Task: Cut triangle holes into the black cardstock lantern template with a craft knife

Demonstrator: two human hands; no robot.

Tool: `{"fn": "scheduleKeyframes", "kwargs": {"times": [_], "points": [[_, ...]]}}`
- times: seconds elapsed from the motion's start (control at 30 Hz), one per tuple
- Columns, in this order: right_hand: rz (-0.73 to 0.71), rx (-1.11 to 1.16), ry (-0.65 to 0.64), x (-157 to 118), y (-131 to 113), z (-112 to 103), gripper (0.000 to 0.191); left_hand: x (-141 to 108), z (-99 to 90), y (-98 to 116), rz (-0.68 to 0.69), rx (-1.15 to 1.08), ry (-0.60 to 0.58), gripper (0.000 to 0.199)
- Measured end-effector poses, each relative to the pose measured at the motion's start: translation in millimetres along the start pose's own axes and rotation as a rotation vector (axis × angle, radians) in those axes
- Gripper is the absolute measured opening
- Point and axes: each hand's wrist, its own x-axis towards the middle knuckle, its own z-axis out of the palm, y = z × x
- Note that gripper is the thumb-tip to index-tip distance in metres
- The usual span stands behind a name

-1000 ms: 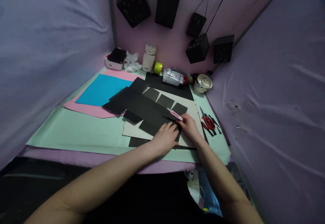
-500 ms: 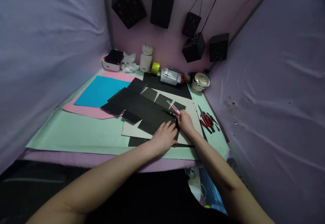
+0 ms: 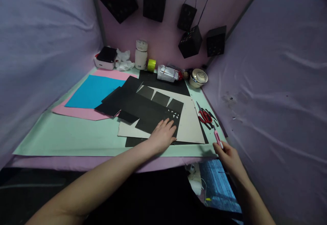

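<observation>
My left hand (image 3: 163, 134) lies flat with fingers spread on a flat black card cutout (image 3: 143, 107) with flaps along its edges. Small triangular holes show white through the card just beyond my fingertips. Under it is a pale board (image 3: 190, 129), itself over another black sheet (image 3: 131, 141). My right hand (image 3: 227, 153) is off the table's right front corner, closed around a pink craft knife (image 3: 217, 138) whose blade points up and away. Red-handled scissors (image 3: 205, 116) lie a little beyond the knife, among several black card scraps (image 3: 216, 118).
Blue (image 3: 94, 92) and pink sheets (image 3: 76, 112) lie at left. Along the back stand a white bottle (image 3: 141, 55), yellow tape (image 3: 151, 65), a clear bag of pens (image 3: 168, 73) and a lidded pot (image 3: 198, 78). Black boxes (image 3: 190, 42) hang above. Purple cloth walls enclose both sides.
My right hand has moved with the craft knife from the black card to the right, beyond the scissors. This uncovers the triangular holes. My left hand stays on the card; the view has shifted slightly.
</observation>
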Motion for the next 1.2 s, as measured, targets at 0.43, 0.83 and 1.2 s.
{"fn": "scheduleKeyframes", "kwargs": {"times": [0.43,0.83,1.2], "points": [[-0.176,0.759,-0.266,10,-59,16,0.059,34,-25.6,13,-0.113,0.143,-0.224,0.081],[-0.194,0.383,-0.096,125,-102,44,0.033,51,-61.2,-22,0.111,0.142,-0.341,0.065],[-0.166,-0.088,-0.095,153,-86,75,0.022,59,-52.7,-54,0.242,0.101,-0.273,0.07]]}}
